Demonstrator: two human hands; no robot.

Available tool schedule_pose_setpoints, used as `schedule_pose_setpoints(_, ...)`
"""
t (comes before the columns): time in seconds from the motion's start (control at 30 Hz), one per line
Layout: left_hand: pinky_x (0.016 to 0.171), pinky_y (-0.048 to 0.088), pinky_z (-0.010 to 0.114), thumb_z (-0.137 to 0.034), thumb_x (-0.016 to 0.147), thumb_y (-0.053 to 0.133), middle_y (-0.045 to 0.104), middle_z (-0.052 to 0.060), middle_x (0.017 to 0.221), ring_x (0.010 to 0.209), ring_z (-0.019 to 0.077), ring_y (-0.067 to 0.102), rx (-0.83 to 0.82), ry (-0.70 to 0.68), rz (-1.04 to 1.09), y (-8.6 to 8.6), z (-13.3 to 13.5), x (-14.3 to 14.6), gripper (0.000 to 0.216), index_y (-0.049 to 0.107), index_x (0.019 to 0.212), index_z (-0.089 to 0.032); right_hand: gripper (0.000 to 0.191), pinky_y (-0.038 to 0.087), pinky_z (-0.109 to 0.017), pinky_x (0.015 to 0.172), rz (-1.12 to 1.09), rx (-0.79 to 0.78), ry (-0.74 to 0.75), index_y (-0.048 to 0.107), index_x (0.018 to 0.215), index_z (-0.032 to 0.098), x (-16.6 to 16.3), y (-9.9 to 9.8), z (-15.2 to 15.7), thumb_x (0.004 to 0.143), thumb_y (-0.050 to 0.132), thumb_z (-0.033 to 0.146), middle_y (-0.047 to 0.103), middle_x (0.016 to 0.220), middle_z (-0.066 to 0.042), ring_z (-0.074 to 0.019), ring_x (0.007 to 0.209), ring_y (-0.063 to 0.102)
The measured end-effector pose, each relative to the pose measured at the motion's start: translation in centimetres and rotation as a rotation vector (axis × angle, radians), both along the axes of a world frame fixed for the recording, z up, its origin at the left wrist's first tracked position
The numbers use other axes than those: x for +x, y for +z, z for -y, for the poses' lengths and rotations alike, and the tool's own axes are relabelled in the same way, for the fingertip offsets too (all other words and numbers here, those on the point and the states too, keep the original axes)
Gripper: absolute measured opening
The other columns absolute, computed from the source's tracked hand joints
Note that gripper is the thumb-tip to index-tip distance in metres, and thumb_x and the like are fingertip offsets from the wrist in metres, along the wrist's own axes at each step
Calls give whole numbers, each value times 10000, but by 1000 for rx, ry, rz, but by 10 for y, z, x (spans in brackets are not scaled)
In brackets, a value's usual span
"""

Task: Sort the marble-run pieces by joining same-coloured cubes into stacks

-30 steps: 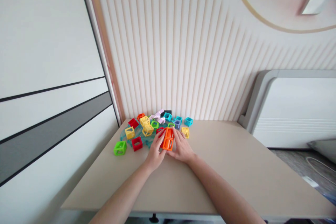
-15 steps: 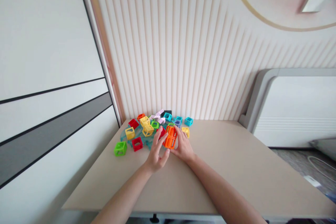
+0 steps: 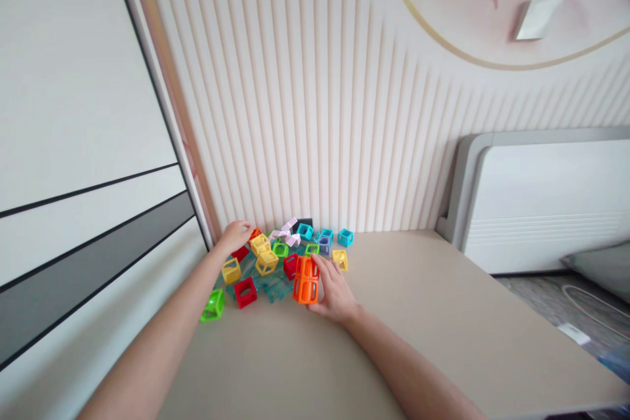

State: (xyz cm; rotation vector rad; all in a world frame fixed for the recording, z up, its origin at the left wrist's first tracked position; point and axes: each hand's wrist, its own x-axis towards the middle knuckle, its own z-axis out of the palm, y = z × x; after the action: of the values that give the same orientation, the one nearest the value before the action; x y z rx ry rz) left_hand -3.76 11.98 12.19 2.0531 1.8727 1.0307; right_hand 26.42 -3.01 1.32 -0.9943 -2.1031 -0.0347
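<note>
My right hand is closed around the right side of two orange cube-frame blocks, joined one above the other and held upright above the table. My left hand reaches to the back left of the pile, its bent fingers closed at a single orange cube block, part of which they hide. Beside the held pair lies a red block. Yellow blocks, another red block and a bright green block lie nearer my left forearm.
Blue blocks, pale lilac pieces and a yellow block lie towards the ribbed wall. Translucent teal pieces spread under the pile. A white cabinet borders the table on the left; a grey-white headboard stands right.
My left hand has left the joined orange blocks and moved to the single orange block at the back left. My right hand still holds the pair. The view has shifted right.
</note>
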Motion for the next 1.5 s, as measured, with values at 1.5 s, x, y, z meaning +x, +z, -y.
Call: schedule_pose_setpoints(1.5, 766, 490, 276, -262, 885, 524, 738, 87, 913, 921, 223, 684, -126, 34, -96, -39, -51, 10, 138, 636, 882, -182, 1011, 375, -504, 1078, -18, -19, 7, 204, 1547, 140, -2, 3, 3, 727, 688, 479, 454, 1451, -200, -352, 1298, 460)
